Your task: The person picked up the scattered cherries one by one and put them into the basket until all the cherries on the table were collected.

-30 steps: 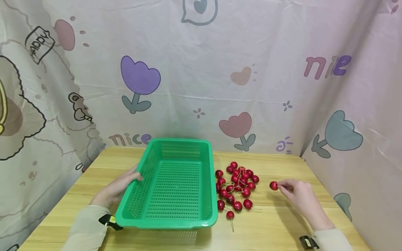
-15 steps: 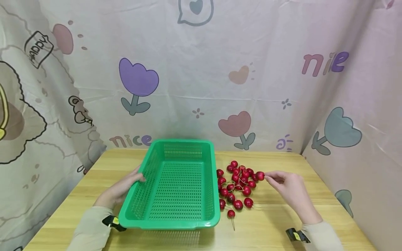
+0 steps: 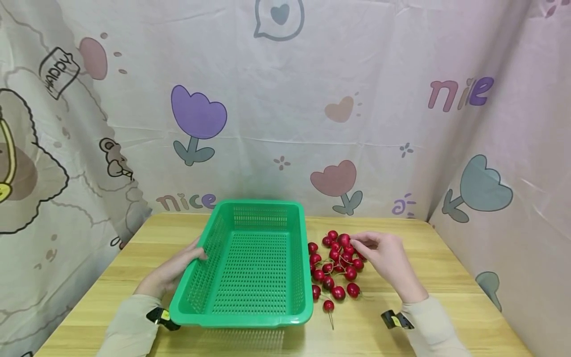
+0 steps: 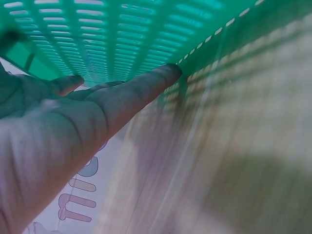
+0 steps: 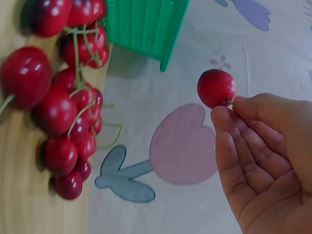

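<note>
In the head view, my left grip [image 3: 176,267] holds the green basket [image 3: 243,320] at its 9 o'clock side, with the thumb over the rim. At 3 o'clock of the basket, the pile of cherries [image 3: 334,254] lies on the wooden table [image 3: 357,334], and one long-stemmed cherry [image 3: 328,306] lies at about 6 o'clock of this pile. My right grip [image 3: 382,255], at 3 o'clock of the pile, is narrow and pinches one red cherry [image 3: 344,240] near the pile's 12 o'clock edge. In the left wrist view, my fingers [image 4: 141,92] come from 9 o'clock, outside the slotted basket, which fills 12 o'clock. In the right wrist view, the red cherry is at 2 o'clock, its stem end between thumb and fingertip; the pile is at 9 o'clock, apart from it, and a basket corner is at 12 o'clock, beside the printed cloth [image 5: 180,146].
</note>
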`<state>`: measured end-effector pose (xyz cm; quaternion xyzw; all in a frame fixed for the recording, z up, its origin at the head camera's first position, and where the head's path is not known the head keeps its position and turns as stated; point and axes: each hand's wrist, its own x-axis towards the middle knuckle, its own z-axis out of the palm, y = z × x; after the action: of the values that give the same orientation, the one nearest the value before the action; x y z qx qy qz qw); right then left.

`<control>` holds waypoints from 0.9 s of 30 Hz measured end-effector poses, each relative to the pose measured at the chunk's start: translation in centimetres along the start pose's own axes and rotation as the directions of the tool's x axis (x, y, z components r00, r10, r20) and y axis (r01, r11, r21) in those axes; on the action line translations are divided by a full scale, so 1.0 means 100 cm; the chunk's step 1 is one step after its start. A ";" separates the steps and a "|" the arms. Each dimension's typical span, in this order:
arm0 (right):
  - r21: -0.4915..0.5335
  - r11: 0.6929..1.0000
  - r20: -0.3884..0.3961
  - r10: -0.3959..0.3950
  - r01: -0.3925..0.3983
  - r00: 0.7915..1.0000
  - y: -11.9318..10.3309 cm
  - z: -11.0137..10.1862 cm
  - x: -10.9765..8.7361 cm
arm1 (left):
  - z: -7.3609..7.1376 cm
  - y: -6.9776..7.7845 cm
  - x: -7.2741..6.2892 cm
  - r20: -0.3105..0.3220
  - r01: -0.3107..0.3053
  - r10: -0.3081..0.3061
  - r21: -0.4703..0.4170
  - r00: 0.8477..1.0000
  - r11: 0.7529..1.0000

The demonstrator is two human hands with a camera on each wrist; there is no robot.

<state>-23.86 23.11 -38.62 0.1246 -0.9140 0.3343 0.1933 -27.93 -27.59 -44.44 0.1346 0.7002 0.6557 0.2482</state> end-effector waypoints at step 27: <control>0.121 0.990 0.092 -0.078 0.067 0.993 -0.036 0.051 0.039 | 0.002 -0.003 0.000 -0.009 0.005 -0.005 0.002 1.000 1.000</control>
<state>-27.39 16.67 -38.45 0.1850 -0.8958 0.3741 0.1533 -27.80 -27.41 -44.78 0.1301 0.7023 0.6551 0.2462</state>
